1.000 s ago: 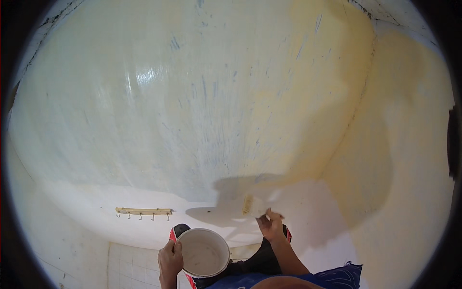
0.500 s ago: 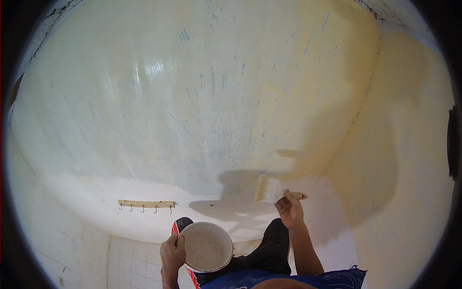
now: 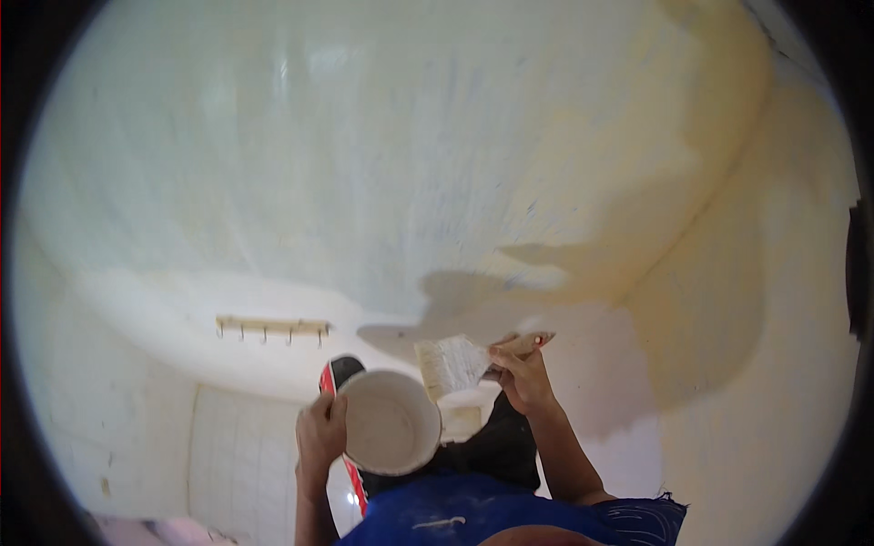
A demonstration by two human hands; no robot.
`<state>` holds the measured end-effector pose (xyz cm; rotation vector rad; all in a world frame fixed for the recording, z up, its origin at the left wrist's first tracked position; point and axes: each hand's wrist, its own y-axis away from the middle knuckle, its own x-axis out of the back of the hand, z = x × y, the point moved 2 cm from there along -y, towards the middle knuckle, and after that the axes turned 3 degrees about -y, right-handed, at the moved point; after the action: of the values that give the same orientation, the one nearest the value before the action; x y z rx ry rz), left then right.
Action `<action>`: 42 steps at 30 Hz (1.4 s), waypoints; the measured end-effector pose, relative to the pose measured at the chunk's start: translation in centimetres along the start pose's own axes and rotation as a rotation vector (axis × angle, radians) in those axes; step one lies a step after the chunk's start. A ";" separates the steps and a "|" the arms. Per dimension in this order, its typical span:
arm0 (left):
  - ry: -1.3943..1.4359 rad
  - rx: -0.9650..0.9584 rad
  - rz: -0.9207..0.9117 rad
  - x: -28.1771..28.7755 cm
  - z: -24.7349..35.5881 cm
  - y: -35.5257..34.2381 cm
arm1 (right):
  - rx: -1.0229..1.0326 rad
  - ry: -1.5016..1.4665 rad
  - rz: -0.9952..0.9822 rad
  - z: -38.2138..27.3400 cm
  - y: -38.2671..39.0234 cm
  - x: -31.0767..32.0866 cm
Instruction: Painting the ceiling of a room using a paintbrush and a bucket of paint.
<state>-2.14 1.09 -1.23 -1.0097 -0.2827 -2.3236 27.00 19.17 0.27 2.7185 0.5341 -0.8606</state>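
My left hand grips the rim of a round off-white bucket, thumb over its edge; the inside shows a whitish residue or liquid, hard to tell which. My right hand holds a wide flat paintbrush by its wooden handle. The white-smeared bristles point left, just off the upper right of the bucket, close to its rim. In front of me is a large wall with streaky pale coating, yellower toward the right, and shadows of me across it.
A wooden rail with metal hooks is on the wall at lower left. A yellowish side wall meets it at right, with a dark object at the far edge. Pale tiles show below left. My dark-trousered legs are below.
My right hand has first risen with the brush, then brought it leftward beside the bucket. The view has shifted, so wall, rail and bucket appear higher.
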 end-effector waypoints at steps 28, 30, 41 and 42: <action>0.115 0.042 -0.100 0.8 -0.6 -1.6 | 0.271 1.551 -1.243 16.7 -3.6 -10.5; 0.116 0.050 -0.103 0.9 -0.7 -1.6 | 0.036 1.592 -1.244 16.5 -3.9 -10.8; 0.082 0.056 -0.114 0.4 -0.1 -1.4 | 0.075 1.536 -1.348 15.8 -2.8 -11.1; 0.087 0.068 -0.117 0.4 -0.1 -1.4 | 0.067 1.531 -1.354 15.4 -2.7 -11.2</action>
<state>-3.23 1.96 -0.98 -0.8773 -0.3919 -2.4379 9.61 13.47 -5.70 2.1527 2.5894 1.3829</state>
